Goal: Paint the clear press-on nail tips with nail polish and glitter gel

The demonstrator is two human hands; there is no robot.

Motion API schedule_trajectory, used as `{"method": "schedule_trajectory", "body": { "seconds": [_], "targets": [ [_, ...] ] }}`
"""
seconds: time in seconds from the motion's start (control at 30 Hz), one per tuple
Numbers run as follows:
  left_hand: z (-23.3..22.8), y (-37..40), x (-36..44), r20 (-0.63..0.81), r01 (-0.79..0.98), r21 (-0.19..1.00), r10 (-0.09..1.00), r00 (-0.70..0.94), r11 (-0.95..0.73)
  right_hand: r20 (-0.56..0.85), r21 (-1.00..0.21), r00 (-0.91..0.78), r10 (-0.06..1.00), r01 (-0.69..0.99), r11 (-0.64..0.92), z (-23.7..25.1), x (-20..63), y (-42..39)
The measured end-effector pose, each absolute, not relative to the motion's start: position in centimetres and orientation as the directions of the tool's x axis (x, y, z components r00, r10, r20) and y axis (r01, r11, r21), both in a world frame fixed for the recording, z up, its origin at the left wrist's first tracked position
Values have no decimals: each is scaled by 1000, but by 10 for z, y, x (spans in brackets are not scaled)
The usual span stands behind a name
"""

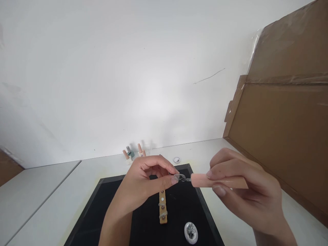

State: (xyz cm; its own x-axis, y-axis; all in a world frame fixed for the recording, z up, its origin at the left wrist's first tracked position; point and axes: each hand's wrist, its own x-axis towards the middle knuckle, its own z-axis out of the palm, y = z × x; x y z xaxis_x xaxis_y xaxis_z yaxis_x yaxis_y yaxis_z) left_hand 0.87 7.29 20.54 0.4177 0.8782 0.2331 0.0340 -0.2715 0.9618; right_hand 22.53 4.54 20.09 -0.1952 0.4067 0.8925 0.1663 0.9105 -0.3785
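Observation:
My left hand (146,182) pinches a small clear nail tip (180,177) between thumb and forefinger, above a black mat (107,208). My right hand (246,191) grips a pink brush handle (217,180) whose thin tip touches the nail tip. Below the hands a tan strip (163,208) with several clear nail tips stuck on it lies on the mat. A small white dish (191,232) with greyish contents sits near the mat's front right.
Several small polish bottles (133,153) stand at the back of the white table by the wall, and a small round lid (176,159) lies near them. A large brown cardboard sheet (282,130) leans along the right side.

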Motion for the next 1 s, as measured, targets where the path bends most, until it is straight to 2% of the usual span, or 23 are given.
{"method": "schedule_trajectory", "body": {
  "seconds": [1.0],
  "targets": [
    [201, 77, 3, 294, -75, 954, 858, 421, -290, 894, -369, -206, 398, 166, 914, 198, 228, 46]
  ]
}}
